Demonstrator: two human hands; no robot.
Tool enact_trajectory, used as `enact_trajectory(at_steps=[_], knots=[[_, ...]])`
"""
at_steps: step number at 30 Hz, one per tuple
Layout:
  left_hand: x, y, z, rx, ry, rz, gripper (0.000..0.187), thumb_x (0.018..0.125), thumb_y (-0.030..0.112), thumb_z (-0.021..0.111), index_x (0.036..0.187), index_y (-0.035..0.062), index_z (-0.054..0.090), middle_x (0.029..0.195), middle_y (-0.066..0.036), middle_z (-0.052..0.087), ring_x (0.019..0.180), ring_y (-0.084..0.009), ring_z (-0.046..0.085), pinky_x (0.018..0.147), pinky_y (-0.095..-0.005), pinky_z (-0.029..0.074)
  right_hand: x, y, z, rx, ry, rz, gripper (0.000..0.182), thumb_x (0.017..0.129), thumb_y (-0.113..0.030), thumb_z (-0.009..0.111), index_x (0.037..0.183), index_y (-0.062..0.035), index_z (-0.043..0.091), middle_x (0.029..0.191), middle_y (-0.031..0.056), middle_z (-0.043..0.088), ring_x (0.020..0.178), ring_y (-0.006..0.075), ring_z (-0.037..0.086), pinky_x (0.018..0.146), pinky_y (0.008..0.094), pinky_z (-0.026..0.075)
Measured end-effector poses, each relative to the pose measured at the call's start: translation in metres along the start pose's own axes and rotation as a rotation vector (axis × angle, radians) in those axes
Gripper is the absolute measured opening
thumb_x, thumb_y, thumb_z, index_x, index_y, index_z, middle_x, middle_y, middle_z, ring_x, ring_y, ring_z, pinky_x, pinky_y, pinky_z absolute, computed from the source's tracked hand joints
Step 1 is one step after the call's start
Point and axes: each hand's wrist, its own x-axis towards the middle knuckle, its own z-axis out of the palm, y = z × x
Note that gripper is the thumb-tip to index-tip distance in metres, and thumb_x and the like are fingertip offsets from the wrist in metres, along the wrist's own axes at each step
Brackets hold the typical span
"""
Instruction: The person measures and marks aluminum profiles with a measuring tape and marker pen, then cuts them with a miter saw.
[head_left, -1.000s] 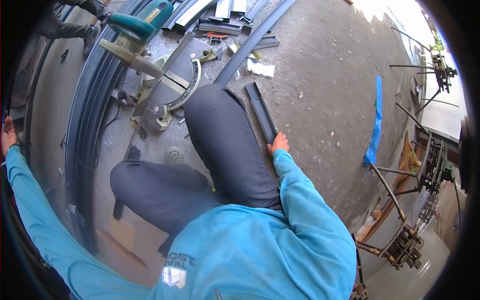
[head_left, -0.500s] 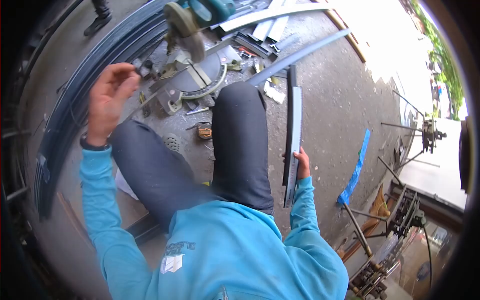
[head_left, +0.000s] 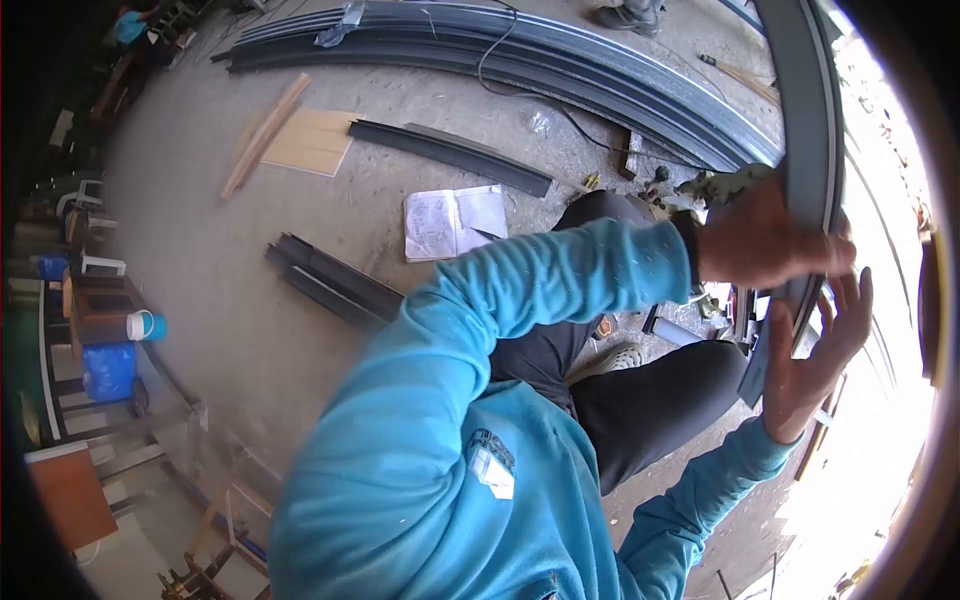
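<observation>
A long dark grey metal profile (head_left: 803, 110) runs steeply down the right side of the head view, its lower end by my right knee. My left hand (head_left: 755, 240), with a dark band at the wrist, is closed on it, its fingers reaching across the profile's face. Lower down, my right hand (head_left: 812, 360) is at the profile's lower part, thumb on the near side and fingers stretched up along the far edge. Partly hidden behind my left hand is the saw (head_left: 735, 185). Bright light washes out the area beyond the hands.
An open notebook (head_left: 455, 222) lies on the floor. Around it are short dark profiles (head_left: 450, 157), a wooden board (head_left: 308, 142) and a wood strip (head_left: 265, 135). Long profiles (head_left: 420, 40) lie stacked at the back, a cable (head_left: 510, 95) across them. Another person's shoe (head_left: 630, 17) shows behind.
My view has swung left. My left hand has come from free in the air across to the metal profile. The profile now rises along the right side, and my right hand is beside my left.
</observation>
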Motion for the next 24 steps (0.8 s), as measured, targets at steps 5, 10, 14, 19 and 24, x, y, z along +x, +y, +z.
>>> enact_trajectory(at_steps=[5, 10, 14, 19, 24], knots=[[0.008, 0.095, -0.139, 0.495, 0.28, 0.303, 0.035, 0.107, 0.038, 0.058, 0.101, 0.0049, 0.069, 0.093, -0.006, 0.076, 0.089, -0.0175, 0.075, 0.084, -0.0335, 0.06, -0.016, 0.002, 0.02, 0.115, -0.027, -0.011, 0.094, 0.089, -0.043, 0.084, 0.16, -0.0059, 0.034, 0.157, 0.0198, 0.046, 0.145, 0.0369, 0.048, 0.115, 0.0537, 0.043], [-0.005, 0.131, -0.136, -0.093, 0.496, 0.139, 0.032, 0.104, 0.036, 0.063, 0.106, 0.0038, 0.063, 0.101, -0.008, 0.067, 0.104, -0.0226, 0.067, 0.094, -0.0394, 0.054, -0.006, -0.017, 0.031, -0.035, -0.035, -0.148, 0.094, 0.081, -0.039, 0.091, 0.155, -0.0059, 0.045, 0.155, 0.0198, 0.05, 0.142, 0.0386, 0.051, 0.113, 0.0509, 0.046], [-0.057, 0.064, -0.097, 0.114, 0.376, -0.002, 0.037, 0.11, 0.04, 0.054, 0.122, 0.0061, 0.065, 0.116, -0.01, 0.072, 0.111, -0.0177, 0.068, 0.096, -0.0334, 0.055, 0.016, -0.059, 0.039, -0.211, -0.223, -0.185, 0.108, 0.063, -0.016, 0.097, 0.157, -0.0079, 0.044, 0.15, 0.0212, 0.054, 0.135, 0.0415, 0.056, 0.106, 0.0486, 0.051], [-0.125, 0.019, -0.069, 0.132, 0.169, -0.301, 0.049, 0.105, 0.044, 0.065, 0.132, 0.0035, 0.061, 0.118, -0.007, 0.069, 0.111, -0.0144, 0.064, 0.098, -0.0338, 0.051, -0.036, -0.004, 0.038, -0.1, -0.492, 0.13, 0.08, 0.07, 0.007, 0.074, 0.146, -0.0068, 0.054, 0.128, 0.021, 0.068, 0.113, 0.0409, 0.07, 0.095, 0.0474, 0.057], [-0.17, 0.014, -0.223, 0.479, 0.179, -0.45, 0.049, 0.101, 0.038, 0.072, 0.135, 0.0054, 0.059, 0.113, -0.007, 0.072, 0.1, -0.0147, 0.069, 0.087, -0.0296, 0.057, -0.097, 0.036, -0.023, 0.014, -0.73, 0.402, 0.062, 0.072, 0.005, 0.068, 0.134, 0.0029, 0.061, 0.113, 0.0259, 0.071, 0.105, 0.0453, 0.071, 0.094, 0.0486, 0.055]])
